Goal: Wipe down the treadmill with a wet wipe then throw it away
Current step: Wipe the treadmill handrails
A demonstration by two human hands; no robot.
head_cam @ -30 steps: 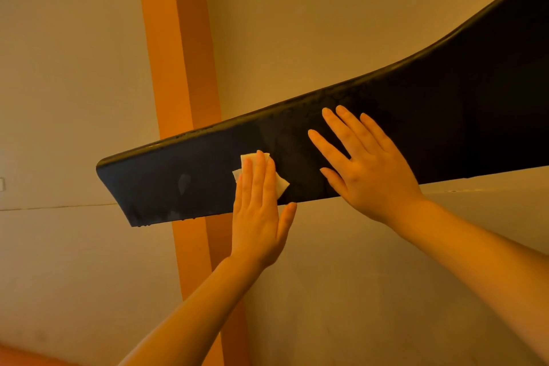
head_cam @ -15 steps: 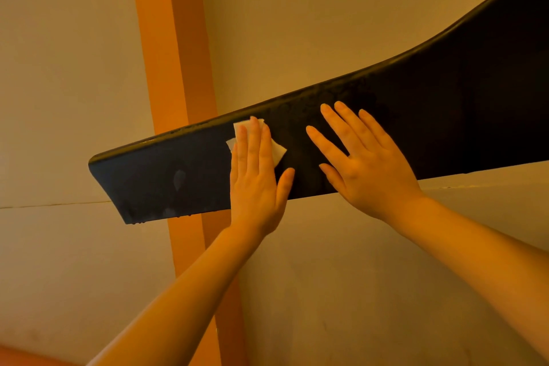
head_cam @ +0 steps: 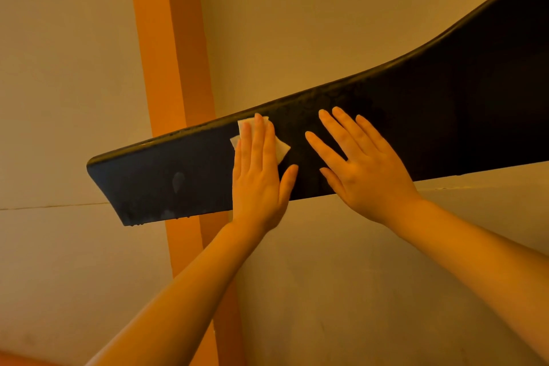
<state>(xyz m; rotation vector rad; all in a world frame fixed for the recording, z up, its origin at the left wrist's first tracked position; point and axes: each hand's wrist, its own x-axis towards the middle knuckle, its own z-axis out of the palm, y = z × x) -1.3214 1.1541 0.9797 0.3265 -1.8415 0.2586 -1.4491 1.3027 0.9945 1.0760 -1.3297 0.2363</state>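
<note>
A long black treadmill panel (head_cam: 154, 178) slants across the view, rising to the right, with wet streaks on its surface. My left hand (head_cam: 258, 175) lies flat with straight fingers on the white wet wipe (head_cam: 282, 148), pressing it against the panel near its upper edge. Only the wipe's corners show around my fingers. My right hand (head_cam: 362, 166) rests flat on the panel just to the right, fingers spread, holding nothing.
A beige wall (head_cam: 312, 24) fills the background behind the panel. An orange vertical stripe (head_cam: 166, 38) runs down it at the left of my left arm. The panel's left end (head_cam: 101, 175) stops short of the stripe's left side.
My left hand has slid the wipe up the panel, from its lower part to near the upper edge. My right hand has stayed in place.
</note>
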